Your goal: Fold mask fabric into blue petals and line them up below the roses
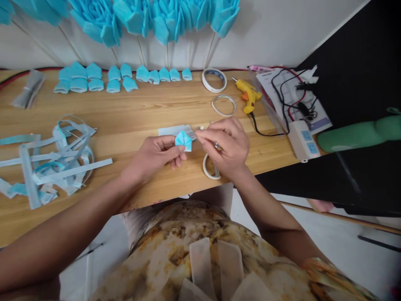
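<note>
Between the thumb and fingers of my left hand (163, 152) is a small blue folded petal (182, 140), its pointed end facing away from me. Just to its right, my right hand (227, 144) is closed in a pinch, fingertips almost at the petal's edge. Something thin and pale shows at those fingertips, too fine to make out. A pale flat strip (171, 130) lies on the table behind the petal. Under my right hand a white ring (206, 167) is partly covered.
Finished blue petals (95, 77) line the back, below large blue flowers (166, 19) on thin stems. Cut strips (62, 161) tangle at left. Two tape rolls (214, 80), a yellow glue gun (249, 95), a power strip (303, 140) and a green bottle (351, 136) are at right.
</note>
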`<state>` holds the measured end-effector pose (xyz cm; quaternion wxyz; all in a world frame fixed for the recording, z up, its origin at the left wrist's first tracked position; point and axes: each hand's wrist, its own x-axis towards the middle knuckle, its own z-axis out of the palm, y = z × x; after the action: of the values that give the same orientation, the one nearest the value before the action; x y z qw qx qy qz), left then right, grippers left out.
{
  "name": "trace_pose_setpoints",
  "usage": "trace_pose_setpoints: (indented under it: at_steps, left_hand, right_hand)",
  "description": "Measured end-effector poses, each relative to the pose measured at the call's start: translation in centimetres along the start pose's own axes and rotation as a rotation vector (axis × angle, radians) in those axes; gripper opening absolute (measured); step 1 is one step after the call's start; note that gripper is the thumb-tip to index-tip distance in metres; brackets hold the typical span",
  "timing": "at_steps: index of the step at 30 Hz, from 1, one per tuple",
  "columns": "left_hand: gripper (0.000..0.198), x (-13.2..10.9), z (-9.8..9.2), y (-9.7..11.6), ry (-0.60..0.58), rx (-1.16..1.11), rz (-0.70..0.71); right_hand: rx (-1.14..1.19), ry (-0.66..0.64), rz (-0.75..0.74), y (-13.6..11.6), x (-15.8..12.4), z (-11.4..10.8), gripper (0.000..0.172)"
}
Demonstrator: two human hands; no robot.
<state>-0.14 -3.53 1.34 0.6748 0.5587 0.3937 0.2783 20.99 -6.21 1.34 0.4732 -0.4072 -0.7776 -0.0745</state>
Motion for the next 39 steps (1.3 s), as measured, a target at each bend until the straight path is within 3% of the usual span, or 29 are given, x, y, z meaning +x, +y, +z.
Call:
trace_pose_setpoints:
  at_steps: [14,20,25,33,36,39]
  left_hand:
    - [0.023,0.1,0.0,0.0,-0.036,0.026,-0.001]
    - [0.022,0.2,0.1,-0.5,0.062,-0.01,0.045]
    - [0.025,0.3,-0.1,-0.7,0.071,-0.059,0.045]
    - [0.027,0.4,-0.3,-0.7,0.14,-0.086,0.057]
    - [0.029,0.4,-0.3,-0.5,0.134,-0.065,0.067]
    - [0.028,0.4,-0.3,-0.3,0.126,-0.077,0.087]
  right_hand:
    - [-0.068,-0.062,-0.123,1.0,-0.5,0.9,0.015]
    - [-0.023,-0.2,-0.037,1.1,-0.5,0.9,0.013]
    - [0.062,-0.271,-0.019,1.0,0.5,0.9,0.015]
    - [0.184,-0.46,0.013,1.1,2.0,0.0,0.026]
    - [0.26,-0.469,0.125,1.1,2.8,-0.8,0.03]
    - [0.372,-0.46,0.345,1.4,3.4,-0.9,0.034]
